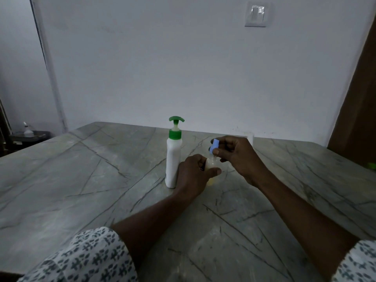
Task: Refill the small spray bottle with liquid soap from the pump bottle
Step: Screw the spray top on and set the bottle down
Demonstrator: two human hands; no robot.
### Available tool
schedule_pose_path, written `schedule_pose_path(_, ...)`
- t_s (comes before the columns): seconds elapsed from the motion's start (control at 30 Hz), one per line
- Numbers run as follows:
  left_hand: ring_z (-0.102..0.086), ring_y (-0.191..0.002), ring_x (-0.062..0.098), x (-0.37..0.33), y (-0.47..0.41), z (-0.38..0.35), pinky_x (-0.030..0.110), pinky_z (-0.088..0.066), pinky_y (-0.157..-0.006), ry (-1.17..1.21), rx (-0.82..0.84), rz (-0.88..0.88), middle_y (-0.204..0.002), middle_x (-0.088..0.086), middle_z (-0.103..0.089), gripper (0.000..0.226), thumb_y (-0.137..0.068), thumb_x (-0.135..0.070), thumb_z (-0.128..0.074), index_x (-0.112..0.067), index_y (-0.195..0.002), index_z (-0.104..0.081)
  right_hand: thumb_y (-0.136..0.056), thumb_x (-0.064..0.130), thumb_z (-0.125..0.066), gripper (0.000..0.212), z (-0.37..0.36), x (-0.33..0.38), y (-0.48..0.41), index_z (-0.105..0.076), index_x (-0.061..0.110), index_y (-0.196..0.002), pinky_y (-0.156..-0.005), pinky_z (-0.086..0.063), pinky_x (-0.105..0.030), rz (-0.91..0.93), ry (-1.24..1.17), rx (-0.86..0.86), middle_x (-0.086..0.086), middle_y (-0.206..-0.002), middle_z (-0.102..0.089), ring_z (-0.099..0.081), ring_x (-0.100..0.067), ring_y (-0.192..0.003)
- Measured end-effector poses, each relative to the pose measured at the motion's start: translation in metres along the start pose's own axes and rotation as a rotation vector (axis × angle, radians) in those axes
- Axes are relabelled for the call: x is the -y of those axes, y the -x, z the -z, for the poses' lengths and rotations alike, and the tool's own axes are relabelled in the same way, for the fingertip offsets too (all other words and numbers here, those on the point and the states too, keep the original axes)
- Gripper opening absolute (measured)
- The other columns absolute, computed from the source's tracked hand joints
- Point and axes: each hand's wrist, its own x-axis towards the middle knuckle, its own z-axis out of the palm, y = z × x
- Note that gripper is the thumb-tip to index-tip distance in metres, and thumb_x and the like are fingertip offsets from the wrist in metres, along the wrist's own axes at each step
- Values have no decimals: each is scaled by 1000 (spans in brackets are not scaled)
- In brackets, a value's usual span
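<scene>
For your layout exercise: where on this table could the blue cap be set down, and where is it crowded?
Bare marble table lies left of the pump bottle, and right of the right hand. Crowded: the middle, where the left hand grips the spray bottle beside the pump bottle.

white pump bottle point(173, 159) (green pump), blue spray cap point(214, 145).

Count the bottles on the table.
2: the pump bottle stands upright on the table; the spray bottle sits just right of it, held in the left hand.
</scene>
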Motion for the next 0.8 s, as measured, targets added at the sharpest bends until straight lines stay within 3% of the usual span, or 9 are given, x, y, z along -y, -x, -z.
schedule_pose_path(0.3, -62, -73, 1, -2, -1, 3, 14, -44, -61, 4, 33, -6, -87, -10, -69, 34, -76, -40, -83, -20, -99, -68, -88, 2, -63, 37, 3, -4, 1, -60, 10, -124, -75, -54, -26, 19, -21, 86, -8, -111, -71, -68, -17, -101)
schedule_pose_path(0.4, -63, -79, 0, -4, -1, 3, 16, -45, -65, 52, 39, -22, -95, -10, -69, 34, -81, -28, -80, -20, -112, -69, -87, -2, -63, 39, 7, -3, 1, -60, 10, -124, -79, -57, -29, 42, -9, 103, -6, -111, -70, -68, -14, -100)
schedule_pose_path(0.53, -66, -84, 5, -4, -3, 4, 17, -46, -67, 80, 39, -6, -97, -6, -72, 31, -81, -26, -80, -20, -110, -71, -85, -3, -65, 42, 5, -6, 1, -61, 11, -124, -90, -56, -38, 35, 23, 105, -6, -112, -69, -67, -16, -103)
schedule_pose_path(0.7, -59, -71, -1, -2, -3, 3, 15, -39, -59, 92, 24, 7, -81, -13, -65, 27, -77, -30, -83, -21, -99, -69, -80, 13, -75, 45, 0, -5, 1, -62, 16, -123, -94, -52, -37, 98, 245, 57, -1, -105, -68, -64, -15, -100)
schedule_pose_path(0.8, -58, -69, -2, -2, -2, 3, 14, -38, -58, 89, 26, -3, -78, -14, -63, 25, -76, -31, -84, -24, -93, -66, -77, 27, -78, 41, -3, -4, 2, -66, 14, -114, -85, -52, -35, 120, 347, 31, -4, -100, -70, -65, -19, -91)
